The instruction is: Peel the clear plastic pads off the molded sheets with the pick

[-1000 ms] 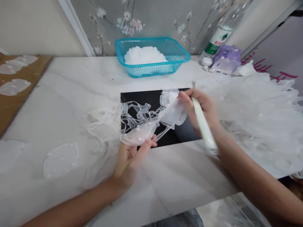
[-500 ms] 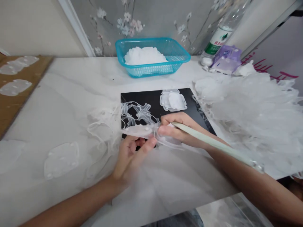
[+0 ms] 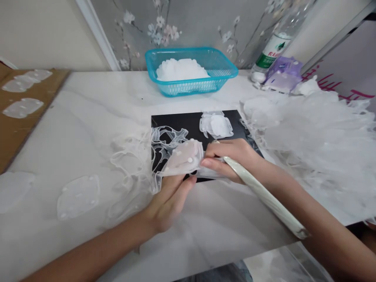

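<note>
A translucent white, flexible sheet piece [image 3: 183, 154] with small raised knobs is tilted up over the black mat. Beneath it my left hand [image 3: 170, 199] supports the piece, thumb stretched along its lower edge; the other fingers are mostly hidden. My right hand [image 3: 227, 156] is closed round a slim tool with a long pale-green handle [image 3: 264, 196], whose working end I cannot make out. The same hand's thumb and forefinger press at the piece's right edge. Thin clear offcut strips [image 3: 167, 137] lie on the black mat [image 3: 190, 121], beside a small stack of trimmed pieces [image 3: 217, 125].
Behind the mat stands a blue basket [image 3: 190, 88] holding white pieces. A large heap of translucent sheets [image 3: 317, 137] covers the right side, near a bottle [image 3: 270, 51] and a purple item [image 3: 283, 72]. Loose pieces [image 3: 78, 197] and a brown board [image 3: 44, 92] are at left.
The piece has tipped up, its knobbed face now turned more towards me. My left hand has turned beneath it, and the tool's handle has swung lower and to the left.
</note>
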The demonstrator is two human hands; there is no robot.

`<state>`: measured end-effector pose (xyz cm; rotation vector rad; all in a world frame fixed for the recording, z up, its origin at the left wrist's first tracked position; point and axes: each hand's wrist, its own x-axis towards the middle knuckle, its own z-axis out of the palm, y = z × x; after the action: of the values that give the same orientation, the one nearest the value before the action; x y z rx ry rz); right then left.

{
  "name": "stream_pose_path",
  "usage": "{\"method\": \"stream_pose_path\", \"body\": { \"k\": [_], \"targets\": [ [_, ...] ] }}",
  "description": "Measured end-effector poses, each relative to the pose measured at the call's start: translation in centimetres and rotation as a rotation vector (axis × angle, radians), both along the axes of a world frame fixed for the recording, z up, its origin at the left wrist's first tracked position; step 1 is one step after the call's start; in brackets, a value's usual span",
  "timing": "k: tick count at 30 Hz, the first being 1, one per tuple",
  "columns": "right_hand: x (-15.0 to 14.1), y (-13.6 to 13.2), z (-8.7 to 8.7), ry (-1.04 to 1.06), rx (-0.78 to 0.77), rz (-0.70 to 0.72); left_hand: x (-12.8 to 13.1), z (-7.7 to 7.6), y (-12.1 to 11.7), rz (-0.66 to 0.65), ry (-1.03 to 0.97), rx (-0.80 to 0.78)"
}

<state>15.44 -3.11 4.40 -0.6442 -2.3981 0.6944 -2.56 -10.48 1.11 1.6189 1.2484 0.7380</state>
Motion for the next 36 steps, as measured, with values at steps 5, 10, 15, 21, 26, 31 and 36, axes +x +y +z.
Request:
{"method": "stream_pose_path", "body": {
  "k": [5,10,15,21,26,31,36],
  "targets": [
    [-0.1,-0.2,0.5,-0.005,-0.192,0.024,-0.6,-0.8,0.8,-0.081,0.142,0.304],
    [-0.2,-0.2,0.1,-0.032,-0.286,-0.001,-1.2,-1.3,0.8,0.076,0.162,0.487],
    [-0.5,-0.1,-0.4,-0.007,-0.334,-0.088,-0.8,-0.5,0.5,0.144,0.162,0.437],
    [-0.8,0.0,-0.6,0.002,-0.253,-0.280,-0.6,0.0,0.6,0.180,0.082,0.315],
    [-0.7,0.7,-0.7,0.156,-0.188,-0.508,-0.5,0.1,0.8,0.156,0.075,0.288],
    [-1.0,0.5,-1.1,0.192,-0.213,-0.576,-0.6,0.4,0.9,0.082,0.047,0.321],
    [-1.3,0.0,-1.4,0.151,-0.207,-0.586,-0.6,0.0,1.0,0.130,0.020,0.314]
  ]
}}
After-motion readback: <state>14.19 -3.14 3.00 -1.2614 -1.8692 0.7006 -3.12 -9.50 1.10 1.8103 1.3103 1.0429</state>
